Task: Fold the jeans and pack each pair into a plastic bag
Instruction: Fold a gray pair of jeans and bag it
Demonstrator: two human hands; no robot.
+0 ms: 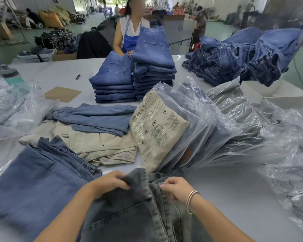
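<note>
The left hand (110, 183) has its fingers (124, 185) curled and clamped on a bunched fold of the dark grey jeans (129, 212). At its three o'clock, the right hand (176, 188) pinches the same pair along a seam edge, fingers together on the cloth. The pair lies on the grey worktop (234, 198) at six o'clock in the view, directly under both hands, with a back pocket showing.

This looks like the folding step, with the pair only partly gathered and not yet bagged. The next move probably calls for squaring the edges and flattening the cloth before a bag is opened.

At twelve o'clock from the hands a bagged beige pair (157, 130) leans on a fan of filled plastic bags (226, 126). At ten o'clock lie loose beige trousers (98, 142) and light blue jeans (94, 117), at nine o'clock a folded blue pair (30, 186). Beyond, two stacks of folded jeans (133, 79) stand before another worker (129, 32).
</note>
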